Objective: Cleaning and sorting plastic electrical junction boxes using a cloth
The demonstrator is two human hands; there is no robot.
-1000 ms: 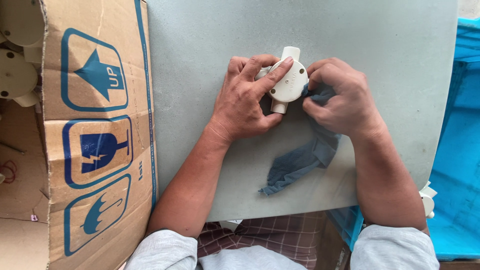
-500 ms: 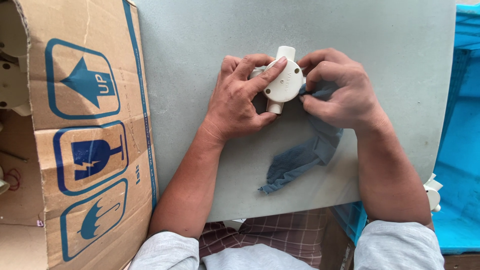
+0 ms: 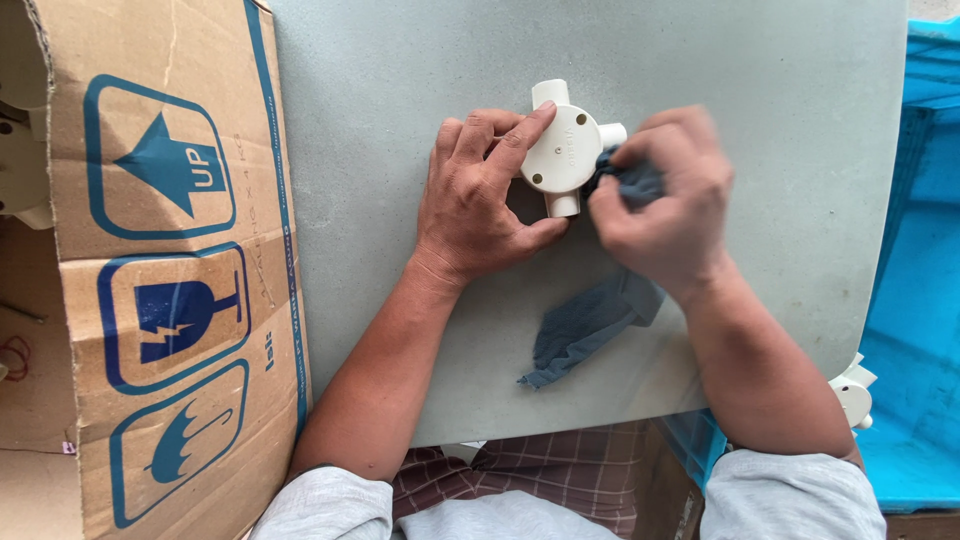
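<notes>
A cream round plastic junction box (image 3: 560,148) with short pipe outlets lies on the grey table (image 3: 400,150). My left hand (image 3: 480,195) holds it, index finger across its lid and thumb under its lower outlet. My right hand (image 3: 665,205) grips a dark blue-grey cloth (image 3: 590,320) and presses the bunched end against the box's right side. The rest of the cloth trails down onto the table toward me.
A large cardboard box (image 3: 170,270) with blue handling symbols on its flap stands at the left, with more cream fittings inside at its top left. A blue crate (image 3: 920,300) sits at the right, and another cream fitting (image 3: 850,390) shows by the table's right corner.
The view has shifted slightly. My right hand has slid the cloth along the junction box's right side, and more of the box's lid and right outlet now shows.
</notes>
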